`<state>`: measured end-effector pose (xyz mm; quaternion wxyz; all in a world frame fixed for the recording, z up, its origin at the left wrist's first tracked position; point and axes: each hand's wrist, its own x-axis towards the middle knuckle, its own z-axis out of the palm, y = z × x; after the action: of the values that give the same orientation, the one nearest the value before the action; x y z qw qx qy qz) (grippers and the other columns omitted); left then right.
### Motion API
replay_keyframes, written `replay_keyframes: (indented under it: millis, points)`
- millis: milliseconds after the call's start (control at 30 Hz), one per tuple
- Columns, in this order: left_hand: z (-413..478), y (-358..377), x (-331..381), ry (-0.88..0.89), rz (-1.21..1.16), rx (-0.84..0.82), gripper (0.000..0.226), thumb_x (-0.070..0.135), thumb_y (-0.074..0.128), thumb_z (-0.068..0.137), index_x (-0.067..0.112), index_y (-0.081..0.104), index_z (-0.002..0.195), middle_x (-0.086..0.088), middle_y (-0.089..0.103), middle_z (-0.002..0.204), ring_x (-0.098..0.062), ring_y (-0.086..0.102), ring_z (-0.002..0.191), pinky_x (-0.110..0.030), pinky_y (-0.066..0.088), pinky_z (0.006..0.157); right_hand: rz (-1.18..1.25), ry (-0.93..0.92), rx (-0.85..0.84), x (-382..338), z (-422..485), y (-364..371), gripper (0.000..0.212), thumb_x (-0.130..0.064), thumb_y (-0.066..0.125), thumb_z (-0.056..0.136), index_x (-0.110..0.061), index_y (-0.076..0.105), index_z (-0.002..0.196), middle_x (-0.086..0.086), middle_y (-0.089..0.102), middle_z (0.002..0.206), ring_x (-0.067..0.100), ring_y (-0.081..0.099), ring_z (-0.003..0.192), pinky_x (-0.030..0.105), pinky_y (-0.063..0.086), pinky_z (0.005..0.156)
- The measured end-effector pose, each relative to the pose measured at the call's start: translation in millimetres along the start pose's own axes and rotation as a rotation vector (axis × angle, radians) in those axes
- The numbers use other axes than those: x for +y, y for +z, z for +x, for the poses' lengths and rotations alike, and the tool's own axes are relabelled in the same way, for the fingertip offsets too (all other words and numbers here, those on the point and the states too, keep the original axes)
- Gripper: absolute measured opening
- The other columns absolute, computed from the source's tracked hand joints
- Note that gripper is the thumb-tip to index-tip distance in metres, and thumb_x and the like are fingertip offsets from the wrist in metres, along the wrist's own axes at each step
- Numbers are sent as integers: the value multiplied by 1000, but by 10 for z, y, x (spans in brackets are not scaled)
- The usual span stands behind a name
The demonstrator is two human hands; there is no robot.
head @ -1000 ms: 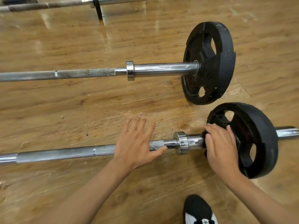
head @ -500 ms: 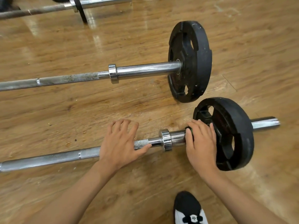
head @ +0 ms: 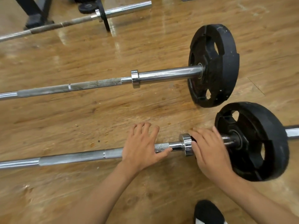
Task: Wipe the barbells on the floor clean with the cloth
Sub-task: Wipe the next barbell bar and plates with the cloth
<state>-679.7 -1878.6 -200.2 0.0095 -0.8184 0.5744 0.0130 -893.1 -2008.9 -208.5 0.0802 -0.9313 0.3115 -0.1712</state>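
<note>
Steadying the left-to-right barbell (head: pixel 72 156) with a flat left hand (head: pixel 140 147). Covering the cloth (head: pixel 193 140) with the right hand (head: pixel 210 152), grip unclear.

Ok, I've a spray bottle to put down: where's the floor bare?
Bare strip between the near barbell and the middle barbell, left of the left hand; another nearer you, left of the left forearm. Crowded rightward, where the near plate and middle plate almost meet.

Black plates (head: pixel 226 62) — silver bars (head: pixel 72 157).
</note>
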Motion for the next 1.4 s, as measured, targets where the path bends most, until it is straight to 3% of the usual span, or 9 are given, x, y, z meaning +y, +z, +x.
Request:
replay_keyframes:
  millis: [33,167,367,500,700,867,1033,1200,1400]
  points:
    - [1,7,-3,3,3,3,86,88,28,90,21,59,134,-9,60,130,-33,51,122,-52,33,110,-27,-11,0,91,-6,-35,44,-32,33,107,-12,67,128,4,67,126,25,59,124,55,25,125]
    - [15,14,-8,1,9,13,86,88,28,90,21,60,133,-9,61,129,-33,52,120,-52,34,109,-29,389,90,76,31,-77,52,-34,25,107,-11,66,127,8,66,128,28,55,130,50,19,127]
    - [13,36,-4,8,19,27,86,88,28,89,20,62,130,-10,61,128,-34,53,118,-52,35,108,-24,16,53,117,-226,-14,46,-25,36,107,-9,58,144,11,55,148,28,44,146,49,14,129]
    - [30,20,-1,1,34,6,88,89,25,89,21,62,132,-9,61,129,-33,53,118,-51,33,108,-11,425,143,-9,48,5,46,-29,32,106,-10,66,131,7,67,130,27,52,135,50,13,129]
    - [36,2,-2,6,31,-8,88,89,22,90,21,61,130,-7,60,126,-30,52,115,-49,33,107,63,117,93,15,-68,-8,38,-27,42,104,-15,70,126,1,68,126,20,59,125,52,19,127]
    - [24,3,6,7,20,-16,87,90,24,89,21,63,126,-8,61,125,-32,52,114,-50,34,106,-20,376,59,-73,227,17,35,-25,43,105,-14,75,111,5,72,106,26,63,108,50,20,127]
    - [35,2,-32,6,29,-18,88,90,22,89,22,61,129,-7,60,127,-31,50,117,-49,32,107,20,-7,94,105,-67,11,38,-27,45,105,-10,71,126,8,67,129,28,60,126,54,28,123]
    - [59,8,-21,3,37,-35,89,90,19,88,22,61,128,-6,60,127,-30,50,117,-48,32,106,-6,424,100,-22,212,30,38,-29,39,104,-16,74,112,4,72,109,27,62,111,47,20,125]
    - [67,-25,-13,-4,49,-55,90,90,15,87,23,62,123,-5,60,122,-29,49,111,-47,34,102,6,99,21,93,85,0,37,-31,39,106,-16,70,120,0,70,115,20,62,112,51,21,127]
